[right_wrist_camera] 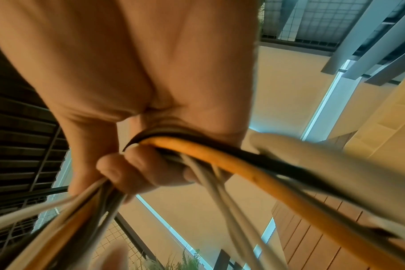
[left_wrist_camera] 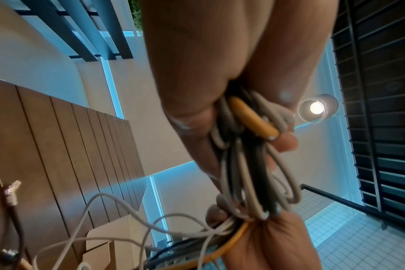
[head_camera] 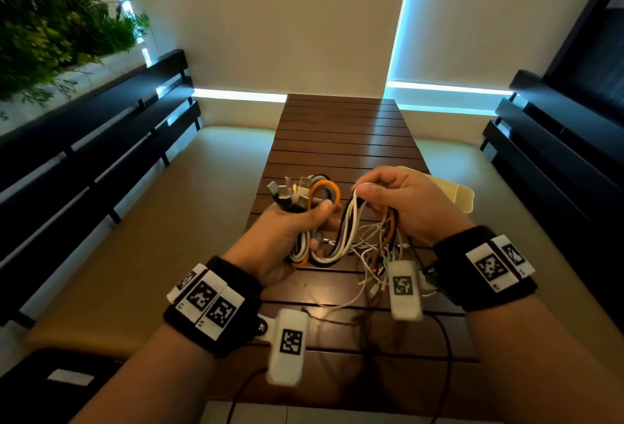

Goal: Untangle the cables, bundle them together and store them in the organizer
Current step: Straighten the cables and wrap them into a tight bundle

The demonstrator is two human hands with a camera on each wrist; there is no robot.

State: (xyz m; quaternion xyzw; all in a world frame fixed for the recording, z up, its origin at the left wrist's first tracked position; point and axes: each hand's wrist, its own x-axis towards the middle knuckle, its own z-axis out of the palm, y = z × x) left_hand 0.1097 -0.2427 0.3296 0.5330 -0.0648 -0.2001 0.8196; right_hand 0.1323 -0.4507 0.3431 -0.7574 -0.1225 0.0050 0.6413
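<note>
A bundle of white, black, grey and orange cables (head_camera: 334, 238) hangs between my two hands above the slatted wooden table (head_camera: 341, 140). My left hand (head_camera: 293, 221) grips the looped end, where an orange loop and several plugs (head_camera: 290, 190) stick up; its wrist view shows the looped cables (left_wrist_camera: 250, 157) squeezed between fingers and palm. My right hand (head_camera: 395, 200) grips the other end of the cables (right_wrist_camera: 197, 151), fingers curled round them. Thin white leads (head_camera: 371, 275) dangle onto the table. A beige organizer (head_camera: 456, 194) lies behind my right hand, mostly hidden.
Dark slatted benches (head_camera: 101, 140) run along both sides of the table, the right one (head_camera: 557, 160) close by. Plants (head_camera: 50, 25) fill the far left. A thin black wire (head_camera: 445, 349) trails over the table's near end. A lit lamp (left_wrist_camera: 317, 107) shows overhead.
</note>
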